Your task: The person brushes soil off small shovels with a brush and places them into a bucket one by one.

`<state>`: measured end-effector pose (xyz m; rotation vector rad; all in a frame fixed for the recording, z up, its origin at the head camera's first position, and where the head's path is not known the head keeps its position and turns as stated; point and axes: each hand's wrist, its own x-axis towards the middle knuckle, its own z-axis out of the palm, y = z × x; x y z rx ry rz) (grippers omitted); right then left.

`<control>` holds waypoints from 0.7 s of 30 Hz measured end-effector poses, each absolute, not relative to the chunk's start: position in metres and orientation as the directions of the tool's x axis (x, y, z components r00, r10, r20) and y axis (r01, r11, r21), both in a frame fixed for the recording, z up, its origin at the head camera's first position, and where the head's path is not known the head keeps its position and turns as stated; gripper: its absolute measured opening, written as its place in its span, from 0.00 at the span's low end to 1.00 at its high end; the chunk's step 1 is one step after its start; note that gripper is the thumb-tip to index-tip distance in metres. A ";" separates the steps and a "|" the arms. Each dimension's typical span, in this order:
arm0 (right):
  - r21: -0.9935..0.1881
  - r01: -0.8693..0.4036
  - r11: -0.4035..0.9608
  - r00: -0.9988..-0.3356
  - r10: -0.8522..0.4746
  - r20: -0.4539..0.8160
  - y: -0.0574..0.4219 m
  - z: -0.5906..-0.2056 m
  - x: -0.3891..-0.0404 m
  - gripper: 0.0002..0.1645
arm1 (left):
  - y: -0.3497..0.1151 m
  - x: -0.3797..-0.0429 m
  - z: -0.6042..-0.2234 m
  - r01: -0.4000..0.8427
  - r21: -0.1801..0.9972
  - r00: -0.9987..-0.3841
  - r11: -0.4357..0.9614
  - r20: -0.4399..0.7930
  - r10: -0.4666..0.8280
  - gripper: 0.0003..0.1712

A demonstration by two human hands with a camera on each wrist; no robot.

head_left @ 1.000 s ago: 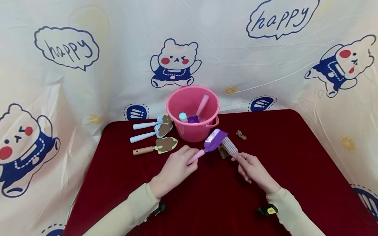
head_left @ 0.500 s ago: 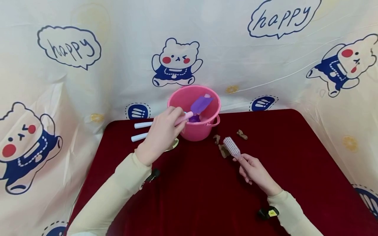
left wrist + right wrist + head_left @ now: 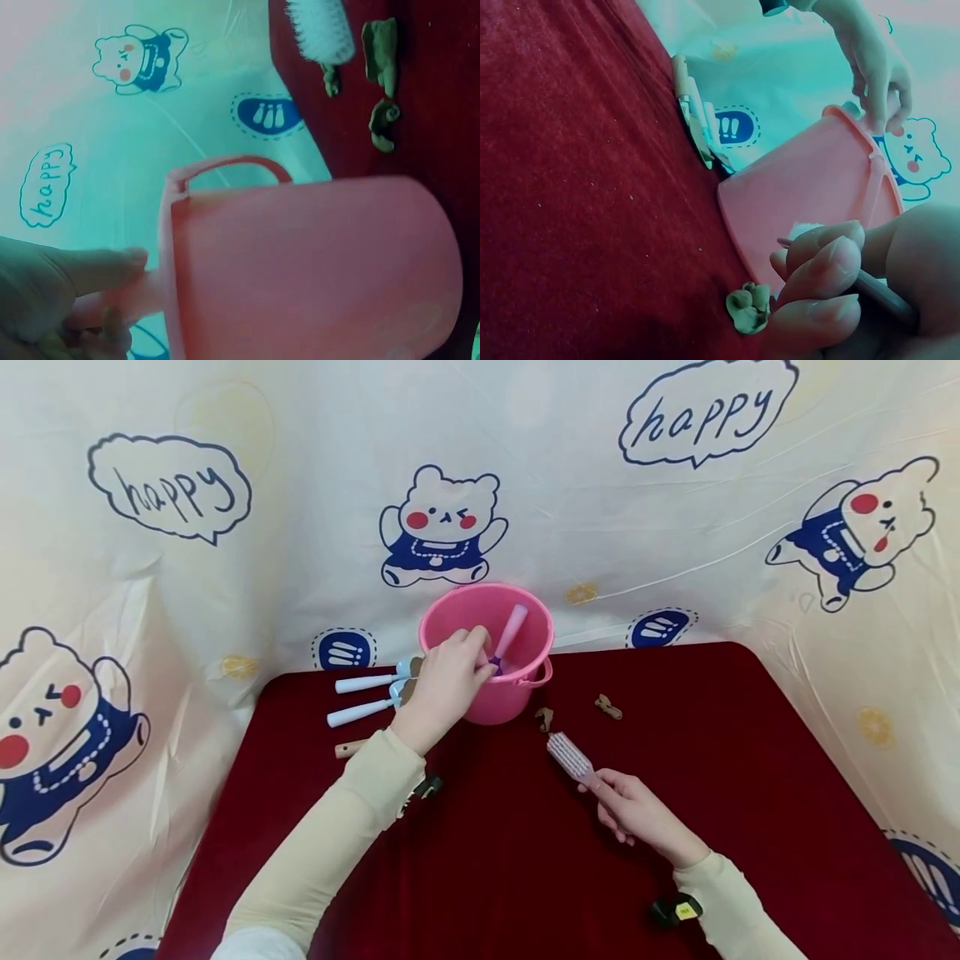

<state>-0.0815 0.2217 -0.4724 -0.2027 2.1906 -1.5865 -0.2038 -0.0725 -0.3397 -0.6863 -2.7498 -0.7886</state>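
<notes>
My left hand (image 3: 450,681) reaches over the near rim of the pink bucket (image 3: 501,703). In the left wrist view it pinches the pink handle of a toy shovel (image 3: 146,294); the shovel's purple blade is hidden inside the bucket. Another shovel's pink handle (image 3: 512,631) leans in the bucket. My right hand (image 3: 633,810) grips a pale pink brush (image 3: 572,758) by its handle, bristle head pointing toward the bucket. Just beyond the brush lies a small brown clay-like lump (image 3: 545,720), with another piece (image 3: 381,56) near the bristles in the left wrist view.
Two light blue shovels (image 3: 360,713) and a wooden-handled trowel (image 3: 349,749) lie left of the bucket, partly behind the left hand. A brown piece (image 3: 609,707) lies to the right on the red cloth (image 3: 525,877). A printed curtain (image 3: 315,568) stands behind.
My left hand carried the purple shovel from beside the brush up and left over the bucket, then lowered its blade inside. The brush in my right hand moved slightly left and nearer.
</notes>
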 end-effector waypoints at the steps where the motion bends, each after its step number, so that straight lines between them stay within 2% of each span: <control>1: -0.931 0.123 0.344 -0.894 -0.369 -0.255 0.221 -0.473 -0.081 0.23 | -0.071 -0.205 -0.342 0.488 0.441 -0.870 0.753 0.310 0.382 0.12; 6: -0.931 0.107 0.349 -0.885 -0.393 -0.249 0.218 -0.473 -0.081 0.23 | -0.072 -0.206 -0.352 0.507 0.415 -0.857 0.755 0.338 0.390 0.14; 13: -0.928 0.098 0.360 -0.879 -0.406 -0.250 0.218 -0.474 -0.081 0.23 | -0.086 -0.198 -0.343 0.471 0.535 -0.880 0.701 0.337 0.335 0.18; 21: -0.925 0.099 0.367 -0.872 -0.415 -0.258 0.218 -0.476 -0.082 0.24 | -0.111 -0.182 -0.350 0.448 0.566 -0.890 0.692 0.355 0.286 0.09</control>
